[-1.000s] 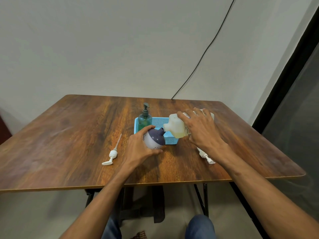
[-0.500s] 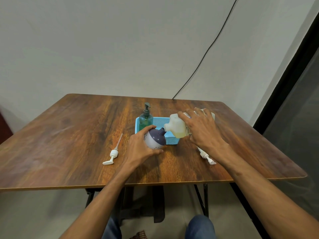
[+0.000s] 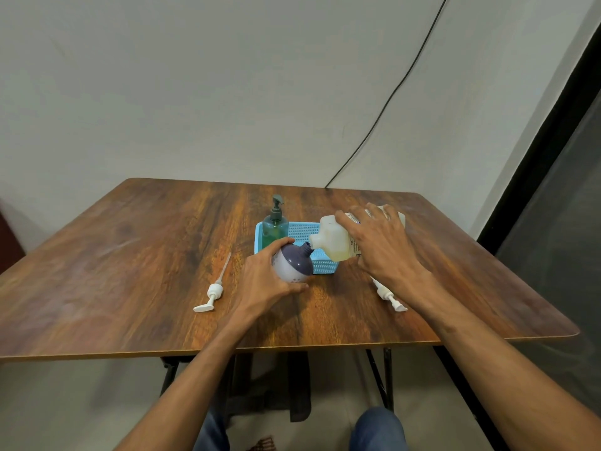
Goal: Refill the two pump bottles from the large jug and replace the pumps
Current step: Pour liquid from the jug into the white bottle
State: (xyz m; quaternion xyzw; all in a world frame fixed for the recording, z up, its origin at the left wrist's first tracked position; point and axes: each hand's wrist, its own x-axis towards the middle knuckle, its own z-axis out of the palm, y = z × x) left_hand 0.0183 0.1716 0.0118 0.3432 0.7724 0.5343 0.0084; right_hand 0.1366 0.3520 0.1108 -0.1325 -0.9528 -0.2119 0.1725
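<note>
Wooden table [image 3: 130, 288] is carrying all items | left hand [image 3: 260, 284] is gripping round bottle [image 3: 294, 265], tilted, just before basket [image 3: 325, 266] | right hand [image 3: 380, 252] is clasping jug [image 3: 331, 239], tipped, spout meeting bottle neck | loose pumps [image 3: 213, 291] [image 3: 388, 292] are lying on either side.

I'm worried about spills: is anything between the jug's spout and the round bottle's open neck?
Nothing visible does. The tilted jug has its spout right at the open neck of the round bottle.
</note>
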